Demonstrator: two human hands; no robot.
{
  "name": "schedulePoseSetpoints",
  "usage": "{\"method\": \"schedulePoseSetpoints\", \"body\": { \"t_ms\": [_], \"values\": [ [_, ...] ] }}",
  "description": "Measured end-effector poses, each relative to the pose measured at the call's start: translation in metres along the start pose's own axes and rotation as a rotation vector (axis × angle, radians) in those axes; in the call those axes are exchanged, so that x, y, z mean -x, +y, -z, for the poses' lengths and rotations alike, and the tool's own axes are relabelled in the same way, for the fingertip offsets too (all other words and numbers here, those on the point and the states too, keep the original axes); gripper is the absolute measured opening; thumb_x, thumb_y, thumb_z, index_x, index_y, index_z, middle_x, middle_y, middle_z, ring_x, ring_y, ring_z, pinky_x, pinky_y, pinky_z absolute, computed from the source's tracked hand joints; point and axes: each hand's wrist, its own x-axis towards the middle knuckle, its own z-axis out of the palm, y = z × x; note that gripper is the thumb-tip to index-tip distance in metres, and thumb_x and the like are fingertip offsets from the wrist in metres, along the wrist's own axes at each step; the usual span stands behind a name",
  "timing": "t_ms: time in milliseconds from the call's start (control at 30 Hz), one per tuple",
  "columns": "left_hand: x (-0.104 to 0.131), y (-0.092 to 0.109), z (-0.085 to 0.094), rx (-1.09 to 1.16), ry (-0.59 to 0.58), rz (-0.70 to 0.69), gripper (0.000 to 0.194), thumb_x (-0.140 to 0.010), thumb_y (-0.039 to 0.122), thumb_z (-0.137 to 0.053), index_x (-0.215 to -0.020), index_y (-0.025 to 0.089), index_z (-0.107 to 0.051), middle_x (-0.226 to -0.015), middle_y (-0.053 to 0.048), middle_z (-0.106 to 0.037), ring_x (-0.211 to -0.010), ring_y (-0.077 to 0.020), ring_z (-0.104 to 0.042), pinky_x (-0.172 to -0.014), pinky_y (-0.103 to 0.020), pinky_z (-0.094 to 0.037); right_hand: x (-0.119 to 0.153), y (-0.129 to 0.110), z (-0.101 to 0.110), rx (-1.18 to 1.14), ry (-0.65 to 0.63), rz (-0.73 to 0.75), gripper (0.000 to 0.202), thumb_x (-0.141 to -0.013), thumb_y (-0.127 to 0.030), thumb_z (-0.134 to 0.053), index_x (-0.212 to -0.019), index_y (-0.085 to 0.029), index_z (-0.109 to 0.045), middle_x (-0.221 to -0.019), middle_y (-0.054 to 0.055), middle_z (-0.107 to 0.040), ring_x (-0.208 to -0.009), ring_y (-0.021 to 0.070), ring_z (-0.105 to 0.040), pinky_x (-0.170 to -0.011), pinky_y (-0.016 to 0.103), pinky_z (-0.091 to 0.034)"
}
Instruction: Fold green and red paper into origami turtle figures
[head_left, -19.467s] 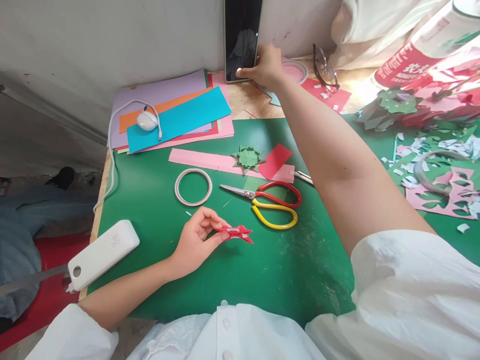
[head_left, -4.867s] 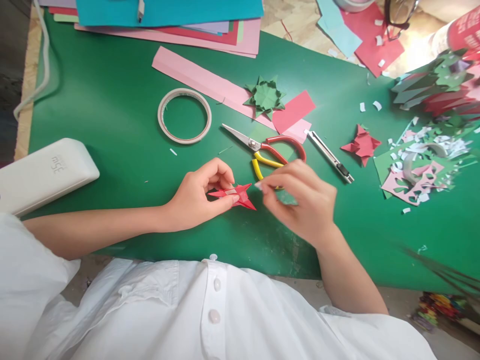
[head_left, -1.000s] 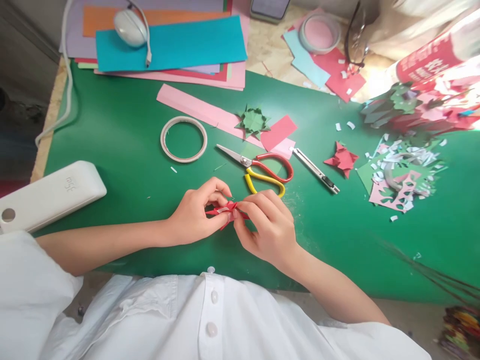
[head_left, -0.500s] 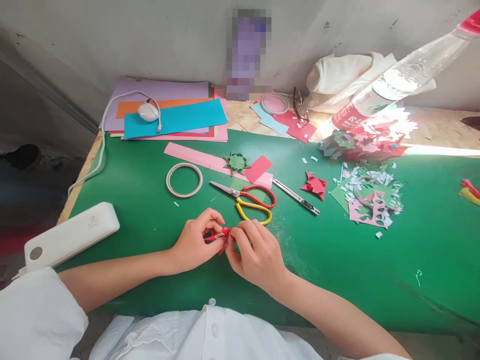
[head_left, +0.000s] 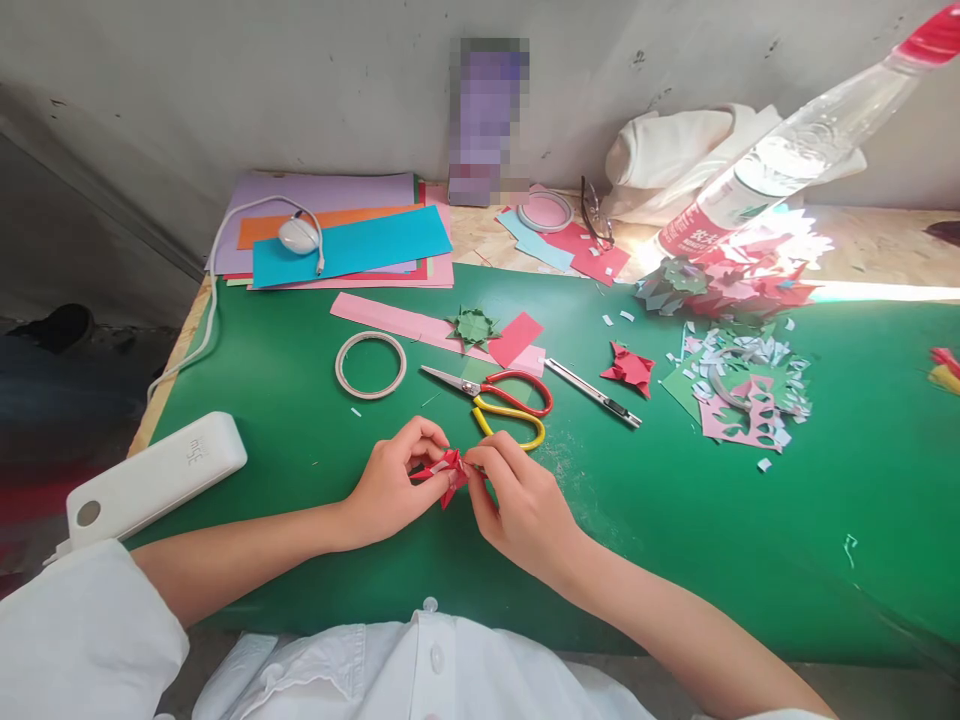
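Illumination is moderate and diffuse over the worktop, with a strong light patch at the rear right that overexposes the paper cutouts, glares at the base of the bottle and forms a bright strip along the worktop's rear edge. The floor at left is dim, and shadows on the worktop are soft. The scissors resolve clearly, the red paper shows soft detail, a pixel mosaic masks the phone, the lower right corner is smeared, and wide-angle distortion tilts the bottle outward.
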Motion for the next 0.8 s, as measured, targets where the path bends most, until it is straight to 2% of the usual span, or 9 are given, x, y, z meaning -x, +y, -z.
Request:
{"method": "schedulePoseSetpoints", "body": {
  "t_ms": [133,233,300,400,500,533,600,700,800],
  "values": [
    [-0.001,-0.001,0.001,0.057,0.039,0.027,0.024,-0.081,0.028,-0.073,-0.093,0.022,-0.053,-0.078,0.005,-0.067,-0.073,-0.0099,-0.066,-0.072,-0.022,-0.055,-0.008,0.008,0.007,-0.162,-0.053,-0.058,0.012,-0.097,-0.012,-0.047,-0.089,-0.017,-0.054,-0.081,0.001,-0.060,-0.064,0.0057,-0.054,-0.055,0.017,-0.044],
    [-0.002,-0.003,0.003,0.074,0.078,0.031,0.024,-0.081,0.027,-0.074,-0.093,0.022,-0.054,-0.082,0.003,-0.068,-0.077,-0.0100,-0.067,-0.073,-0.021,-0.055,-0.016,0.030,0.016,-0.220,-0.100,-0.111,0.020,-0.102,-0.021,-0.046,-0.083,-0.018,-0.053,-0.071,-0.003,-0.058,-0.056,0.0039,-0.050,-0.052,0.016,-0.042],
    [-0.002,-0.004,0.004,0.081,0.091,0.030,0.022,-0.083,0.027,-0.073,-0.094,0.022,-0.055,-0.082,0.003,-0.069,-0.077,-0.0101,-0.068,-0.073,-0.021,-0.055,-0.019,0.058,0.026,-0.186,-0.088,-0.183,0.028,-0.105,-0.032,-0.043,-0.084,-0.018,-0.055,-0.063,-0.005,-0.054,-0.050,0.0040,-0.045,-0.050,0.019,-0.038],
    [-0.002,-0.005,0.005,0.099,0.079,0.027,0.020,-0.083,0.029,-0.073,-0.096,0.021,-0.059,-0.083,0.002,-0.071,-0.079,-0.0109,-0.070,-0.076,-0.022,-0.057,-0.021,0.118,0.051,-0.008,0.042,-0.367,0.037,-0.104,-0.046,-0.041,-0.086,-0.019,-0.059,-0.056,-0.004,-0.048,-0.050,0.0061,-0.044,-0.054,0.025,-0.035],
    [-0.002,-0.007,0.004,0.129,0.087,-0.019,0.021,-0.082,0.029,-0.075,-0.098,0.020,-0.065,-0.086,0.001,-0.073,-0.082,-0.0114,-0.073,-0.078,-0.021,-0.059,-0.017,0.179,0.083,0.303,0.261,-0.595,0.017,-0.093,-0.029,-0.051,-0.086,-0.015,-0.059,-0.079,0.006,-0.058,-0.071,0.0140,-0.049,-0.069,0.034,-0.036],
    [-0.002,-0.008,0.004,0.145,0.088,-0.037,0.020,-0.082,0.029,-0.075,-0.098,0.020,-0.066,-0.086,0.001,-0.074,-0.081,-0.0111,-0.073,-0.078,-0.020,-0.059,-0.014,0.196,0.093,0.392,0.286,-0.673,0.009,-0.086,-0.022,-0.055,-0.085,-0.014,-0.059,-0.084,0.010,-0.059,-0.076,0.0166,-0.049,-0.072,0.036,-0.035],
    [-0.003,-0.009,0.004,0.175,0.081,-0.062,0.018,-0.084,0.027,-0.074,-0.100,0.021,-0.069,-0.087,0.001,-0.074,-0.079,-0.0095,-0.073,-0.077,-0.018,-0.060,-0.007,0.222,0.107,0.539,0.295,-0.835,0.014,-0.079,-0.016,-0.056,-0.090,-0.011,-0.064,-0.094,0.016,-0.061,-0.077,0.0185,-0.046,-0.072,0.037,-0.030],
    [-0.003,-0.009,0.004,0.209,0.072,-0.081,0.015,-0.085,0.024,-0.073,-0.101,0.023,-0.073,-0.090,0.002,-0.075,-0.079,-0.0077,-0.073,-0.076,-0.015,-0.060,0.004,0.243,0.116,0.688,0.255,-1.050,0.029,-0.079,-0.013,-0.056,-0.103,-0.008,-0.071,-0.104,0.023,-0.063,-0.069,0.0146,-0.035,-0.069,0.037,-0.023],
    [-0.003,-0.008,0.004,0.232,0.059,-0.088,0.017,-0.085,0.024,-0.073,-0.102,0.025,-0.076,-0.089,0.002,-0.076,-0.082,-0.0081,-0.073,-0.075,-0.014,-0.059,0.006,0.251,0.114,0.759,0.180,-1.186,0.035,-0.079,-0.012,-0.060,-0.110,-0.010,-0.075,-0.106,0.025,-0.066,-0.064,0.0113,-0.028,-0.068,0.037,-0.020]
  ]
}}
